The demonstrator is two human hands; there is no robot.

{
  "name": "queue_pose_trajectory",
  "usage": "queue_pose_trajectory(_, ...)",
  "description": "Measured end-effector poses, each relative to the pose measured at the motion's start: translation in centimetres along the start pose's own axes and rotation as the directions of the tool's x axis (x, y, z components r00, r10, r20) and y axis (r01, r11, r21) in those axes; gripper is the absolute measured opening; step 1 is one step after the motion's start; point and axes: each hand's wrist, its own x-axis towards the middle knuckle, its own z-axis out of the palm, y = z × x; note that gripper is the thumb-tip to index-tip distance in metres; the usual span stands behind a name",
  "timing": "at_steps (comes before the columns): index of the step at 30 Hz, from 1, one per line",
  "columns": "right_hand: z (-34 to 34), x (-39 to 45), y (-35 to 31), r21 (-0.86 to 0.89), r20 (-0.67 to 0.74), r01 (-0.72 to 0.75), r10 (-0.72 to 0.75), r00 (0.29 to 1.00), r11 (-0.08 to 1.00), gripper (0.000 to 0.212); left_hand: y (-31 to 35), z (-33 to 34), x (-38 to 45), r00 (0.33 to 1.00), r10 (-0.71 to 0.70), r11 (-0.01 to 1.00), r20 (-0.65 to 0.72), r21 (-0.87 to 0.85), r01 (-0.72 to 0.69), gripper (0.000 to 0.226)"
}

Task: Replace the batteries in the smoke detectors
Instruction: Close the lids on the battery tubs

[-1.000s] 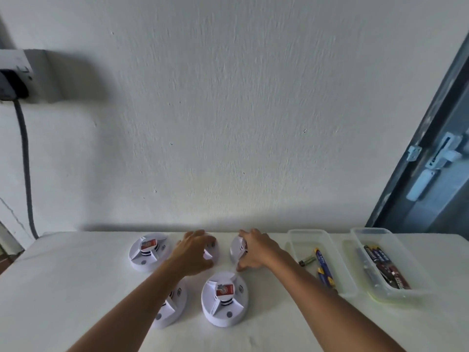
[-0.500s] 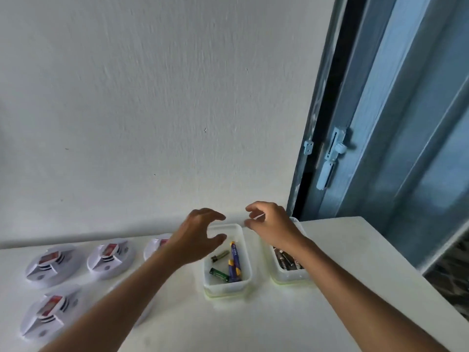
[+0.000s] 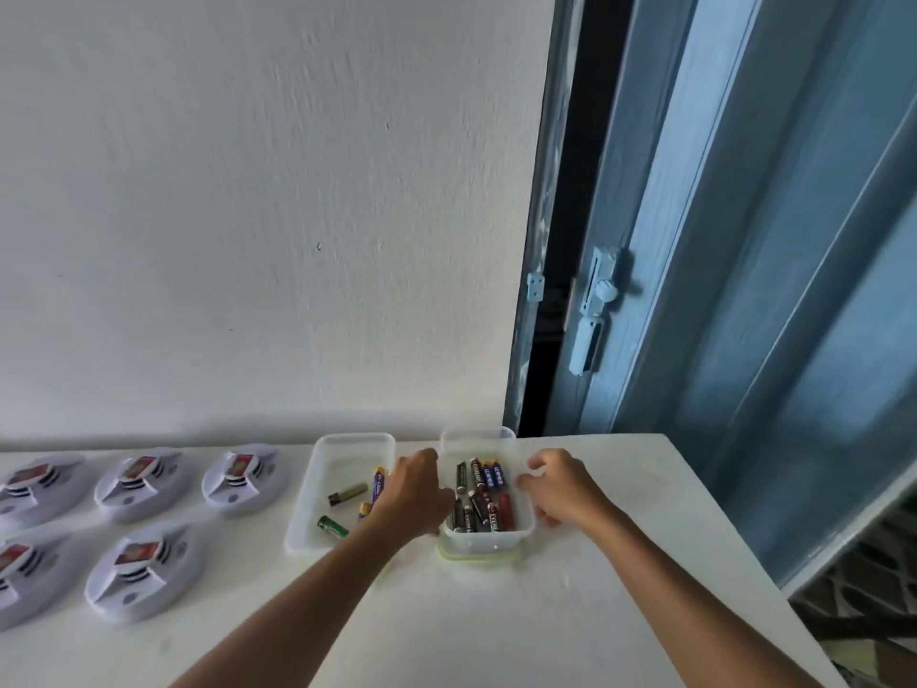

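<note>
Batteries (image 3: 480,499) fill the clear tub (image 3: 489,538); left hand (image 3: 414,494) and right hand (image 3: 558,486) grip the tub's opposite sides.

Bare table (image 3: 496,628) near side; 2 tubs (image 3: 489,538), 5 detectors (image 3: 144,573) block far side.

Head camera looks forward and down, near the white table (image 3: 546,613).
</note>
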Motion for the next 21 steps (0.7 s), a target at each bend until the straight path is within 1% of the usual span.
queue_pose_trajectory(2,0.2,0.2,0.4,0.035,0.025,0.004,-0.005,1.0,0.999,0.031,0.2,0.7,0.4,0.997,-0.072,0.995,-0.014,-0.071,0.071,0.036)
queue_pose_trajectory(4,0.4,0.4,0.4,0.025,0.018,0.036,-0.036,0.999,0.999,0.015,0.1,1.0,0.8,0.991,-0.122,0.983,-0.048,-0.147,0.114,0.038)
queue_pose_trajectory(5,0.5,0.5,0.4,0.031,0.021,0.046,-0.047,0.999,0.998,0.012,0.0,1.2,0.9,0.988,-0.145,0.975,-0.056,-0.181,0.133,0.04)
queue_pose_trajectory(8,0.6,0.6,0.6,0.078,0.043,0.042,-0.045,0.998,0.996,0.01,0.1,1.2,0.7,0.982,-0.181,0.953,-0.05,-0.254,0.163,0.04)
queue_pose_trajectory(11,0.4,0.7,0.6,0.11,0.046,0.048,-0.053,0.998,0.993,0.008,0.4,1.1,0.4,0.973,-0.229,0.908,-0.037,-0.368,0.2,0.036)
queue_pose_trajectory(15,0.2,0.6,0.3,0.164,0.049,0.046,-0.055,0.997,0.985,0.009,0.4,1.0,0.4,0.97,-0.242,0.87,-0.026,-0.449,0.205,0.036)
queue_pose_trajectory(19,-0.1,0.3,0.3,0.271,0.042,0.053,-0.066,0.997,0.961,0.022,0.4,0.8,0.3,0.978,-0.203,0.868,-0.044,-0.47,0.159,0.021)
queue_pose_trajectory(21,-0.7,0.5,0.1,0.365,0.058,0.032,-0.057,0.997,0.931,0.016,0.6,0.4,0.4,0.984,-0.172,0.863,-0.034,-0.488,0.134,0.023)
